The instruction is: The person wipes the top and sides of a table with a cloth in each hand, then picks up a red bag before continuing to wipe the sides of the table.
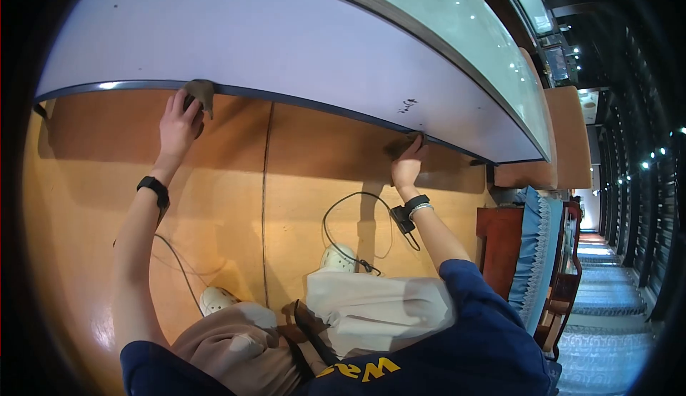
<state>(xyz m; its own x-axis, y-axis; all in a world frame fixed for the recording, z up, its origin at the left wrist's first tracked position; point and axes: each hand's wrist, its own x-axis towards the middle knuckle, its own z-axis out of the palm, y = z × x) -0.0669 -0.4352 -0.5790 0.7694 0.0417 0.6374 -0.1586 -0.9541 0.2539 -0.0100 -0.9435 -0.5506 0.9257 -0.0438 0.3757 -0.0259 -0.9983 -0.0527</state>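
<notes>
My left hand [179, 124] is closed on a grey-brown cloth [203, 94], which folds over the dark lower edge [286, 99] of a long white panel [271, 46]. Farther right along the same edge, my right hand [407, 164] grips another brownish cloth [404, 144], its fingers partly hidden behind the cloth and in shade. The panel has a glossy pale top [457, 10] and small dark handwritten marks [409, 105] toward its right end.
Below lies an orange-tan floor [229, 203] with a dark seam. A black cable [325, 217] loops near my right shoe [337, 257]. At right stand a brown seat [568, 139] and a wooden piece with a blue ruffled cover [529, 253].
</notes>
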